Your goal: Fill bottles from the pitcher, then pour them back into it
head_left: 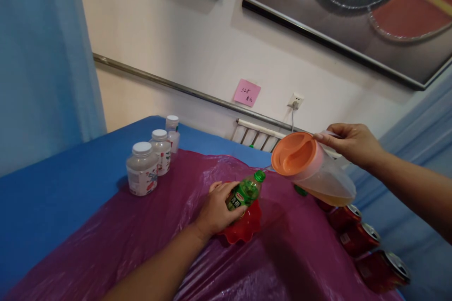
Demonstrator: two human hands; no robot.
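My left hand (221,207) is wrapped around a small plastic bottle (250,189) with a green neck and a green label. Beneath the bottle lies a red dish with a wavy rim (243,229). My right hand (355,143) grips the handle of a clear pitcher (328,183) with an orange lid (294,153). The pitcher is tilted to the left, and its spout is close to the bottle's mouth. Pale yellowish liquid (332,197) lies along its lower side. Whether liquid is flowing I cannot make out.
Several white-lidded clear jars (142,169) stand at the left. Several red drink cans (383,270) line the right edge. Purple plastic sheeting (148,240) covers part of the blue table (88,183). Behind are a wall pipe (169,82), a pink note (247,92) and a socket (295,100).
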